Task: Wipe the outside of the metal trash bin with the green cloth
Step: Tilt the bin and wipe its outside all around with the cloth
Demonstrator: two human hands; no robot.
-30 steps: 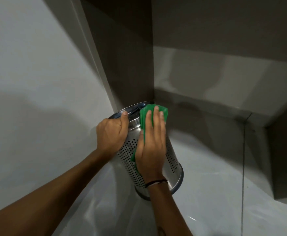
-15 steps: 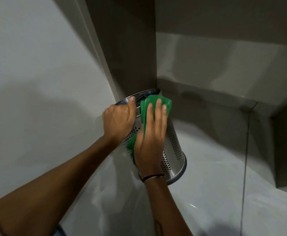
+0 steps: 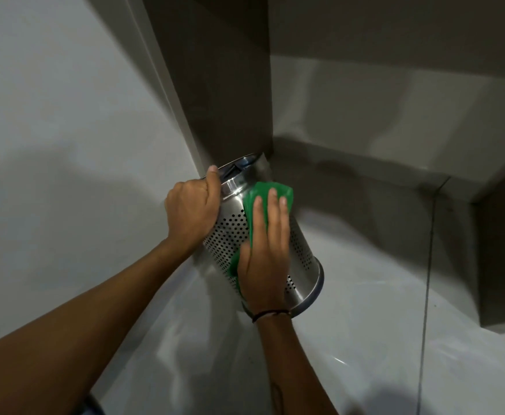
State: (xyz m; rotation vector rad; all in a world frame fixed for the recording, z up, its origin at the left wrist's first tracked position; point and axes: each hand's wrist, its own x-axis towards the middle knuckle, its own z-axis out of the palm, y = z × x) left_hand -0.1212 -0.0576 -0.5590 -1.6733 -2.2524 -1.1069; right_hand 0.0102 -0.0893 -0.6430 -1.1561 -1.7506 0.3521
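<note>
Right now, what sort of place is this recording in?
Probably an indoor room corner, maybe a bathroom or utility area: a glossy tiled floor, plain walls meeting at a dark panel, and a perforated metal trash bin.

left hand: curled, gripping | right hand: flat, fingers extended

Indoor room corner, glossy tiled floor, plain walls

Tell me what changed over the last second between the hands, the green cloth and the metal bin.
The right hand slid the green cloth from the rim of the perforated metal trash bin down onto its side. The left hand kept its grip on the rim, and the bin stayed tilted on the floor.
</note>
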